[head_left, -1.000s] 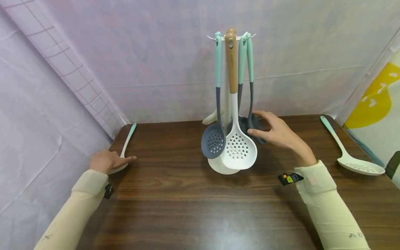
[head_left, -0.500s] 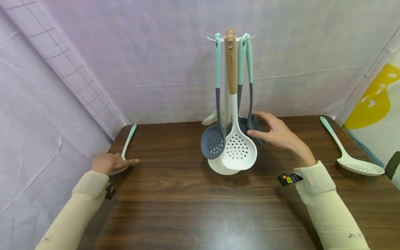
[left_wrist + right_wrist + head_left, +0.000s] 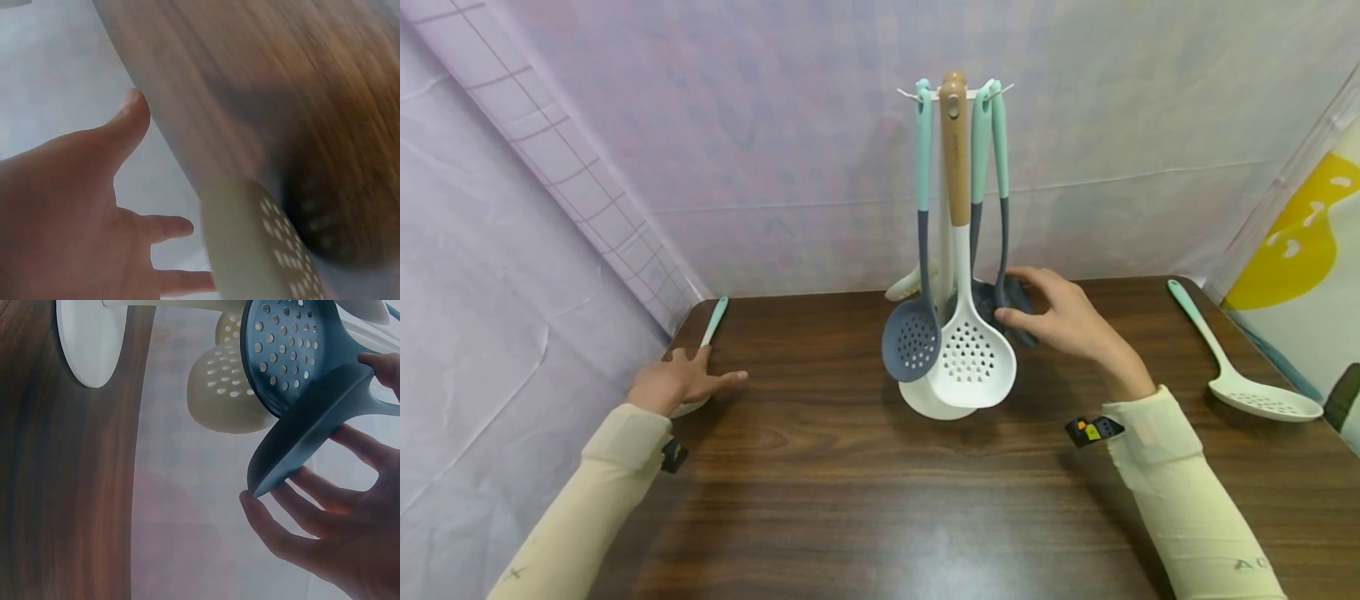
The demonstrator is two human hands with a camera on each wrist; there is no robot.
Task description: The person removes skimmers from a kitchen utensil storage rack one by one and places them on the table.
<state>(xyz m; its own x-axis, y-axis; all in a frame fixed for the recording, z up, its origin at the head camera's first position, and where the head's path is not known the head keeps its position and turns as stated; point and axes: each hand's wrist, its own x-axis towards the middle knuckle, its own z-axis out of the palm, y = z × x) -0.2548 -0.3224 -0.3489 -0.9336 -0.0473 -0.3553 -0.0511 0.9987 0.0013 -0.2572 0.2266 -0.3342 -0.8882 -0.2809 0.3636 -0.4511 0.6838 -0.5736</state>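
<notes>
right hand [image 3: 1067, 321] pinching dark ladle [image 3: 312, 425] on rack [image 3: 953, 92] | left hand [image 3: 681, 382] flat, fingers spread, over slotted spoon [image 3: 709, 333] | risk: tugging sideways likely tips rack, swings 4 neighbours

The surface [image 3: 850, 500] is dark wood-grain with a soft sheen, reflecting light near the bottom of the frame. The hanging utensils look like smooth matt silicone or plastic: a dark grey skimmer [image 3: 912, 337], a white skimmer [image 3: 973, 362] with a wooden handle [image 3: 955, 158]. The backdrop [image 3: 737, 125] in the upper frame is creased, matt lilac sheeting. The sleeves [image 3: 1187, 500] are pale knit cloth.
</notes>
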